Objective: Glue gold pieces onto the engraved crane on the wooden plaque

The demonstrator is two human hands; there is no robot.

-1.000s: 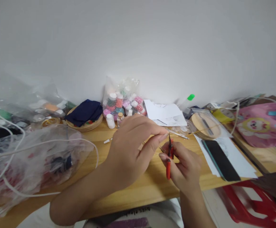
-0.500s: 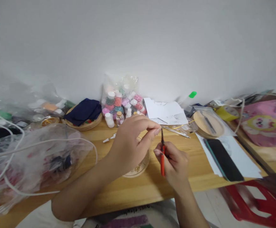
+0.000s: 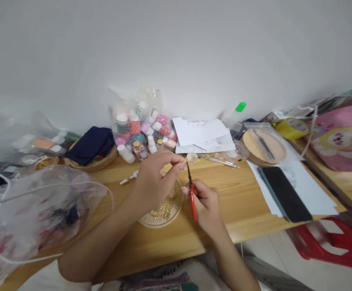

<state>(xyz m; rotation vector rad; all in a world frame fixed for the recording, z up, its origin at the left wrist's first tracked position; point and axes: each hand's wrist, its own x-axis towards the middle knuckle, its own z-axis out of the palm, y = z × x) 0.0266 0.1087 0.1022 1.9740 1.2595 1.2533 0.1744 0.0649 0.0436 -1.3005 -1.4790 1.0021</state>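
My left hand is raised over the table, thumb and forefinger pinched together. What lies between those fingertips is too fine to make out. My right hand is closed around red-handled scissors, whose dark, narrow blades point up and away, with the tip close beside the left fingertips. Under the left hand and forearm lies a round embroidery hoop with a gold-coloured pattern, perhaps beads, on its pale surface; the hand hides part of it. A small pale round thing shows just behind the scissor tip.
A clear bag of bead jars and several small bottles stand by the wall. White papers, a phone and another hoop are to the right. Plastic bags and a white cable cover the left.
The view has shifted, so most things sit further left. Both hands stay close together; the scissors now lean more to the left. More of the gold pattern on the hoop shows.
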